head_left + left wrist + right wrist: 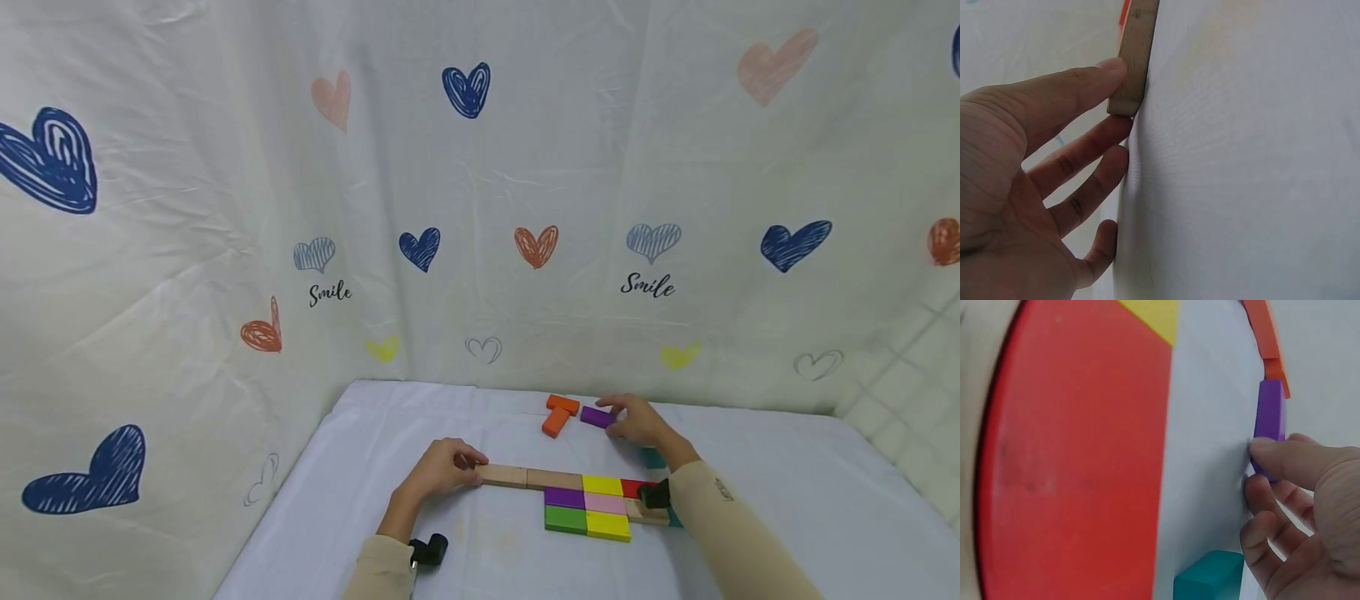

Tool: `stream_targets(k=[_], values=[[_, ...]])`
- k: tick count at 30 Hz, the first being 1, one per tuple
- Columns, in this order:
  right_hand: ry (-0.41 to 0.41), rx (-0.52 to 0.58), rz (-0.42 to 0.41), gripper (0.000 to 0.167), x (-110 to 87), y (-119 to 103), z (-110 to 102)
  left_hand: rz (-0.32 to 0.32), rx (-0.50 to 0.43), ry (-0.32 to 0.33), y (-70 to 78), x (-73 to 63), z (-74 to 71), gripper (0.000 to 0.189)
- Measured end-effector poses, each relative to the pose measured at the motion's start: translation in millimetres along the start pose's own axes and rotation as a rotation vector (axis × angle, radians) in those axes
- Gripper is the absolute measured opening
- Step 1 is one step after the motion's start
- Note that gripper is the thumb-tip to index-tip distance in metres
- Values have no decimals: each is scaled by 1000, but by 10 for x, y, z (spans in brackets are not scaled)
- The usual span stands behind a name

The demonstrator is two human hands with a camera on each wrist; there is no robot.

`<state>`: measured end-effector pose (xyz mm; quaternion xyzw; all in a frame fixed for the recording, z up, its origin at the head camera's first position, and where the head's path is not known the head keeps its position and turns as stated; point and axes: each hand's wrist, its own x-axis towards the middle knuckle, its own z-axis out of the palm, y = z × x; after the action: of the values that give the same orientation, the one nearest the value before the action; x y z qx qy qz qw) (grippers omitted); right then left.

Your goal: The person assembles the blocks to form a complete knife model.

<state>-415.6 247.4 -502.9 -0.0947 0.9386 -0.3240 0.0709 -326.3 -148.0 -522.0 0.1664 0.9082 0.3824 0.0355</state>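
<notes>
My left hand (442, 465) pinches the outer end of a plain wooden block (502, 476), thumb on its near side in the left wrist view, the other fingers spread along the cloth. This block is the leftmost in a row with a second wooden block (555, 479), a yellow block (602, 484) and a red block (636, 488). Farther back, my right hand (636, 421) grips a purple block (1270, 412) by one end between thumb and fingers. Two orange blocks (556, 422) lie just left of it.
Below the row lie purple (564, 497), pink (604, 503), green (566, 520) and yellow (608, 526) blocks, side by side. A teal block (1210, 578) sits near my right hand. Behind the white-covered table (465, 567) hangs a heart-printed curtain (480, 183).
</notes>
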Motion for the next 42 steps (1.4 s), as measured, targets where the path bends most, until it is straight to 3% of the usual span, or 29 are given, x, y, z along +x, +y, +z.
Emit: stream_targets(k=[9, 19, 27, 42], values=[[-12, -40, -45, 45, -69, -29, -24, -4, -1, 1, 9, 3, -4, 22], [-74, -3, -86, 44, -277, -182, -144, -27, -12, -2, 44, -11, -32, 23], [-65, -17, -167, 42, -589, -226, -234, -22, -11, -4, 41, -14, -25, 24], [-152, 21, -242, 43, -1282, -139, -346, -13, 6, -9, 48, -12, -18, 23]])
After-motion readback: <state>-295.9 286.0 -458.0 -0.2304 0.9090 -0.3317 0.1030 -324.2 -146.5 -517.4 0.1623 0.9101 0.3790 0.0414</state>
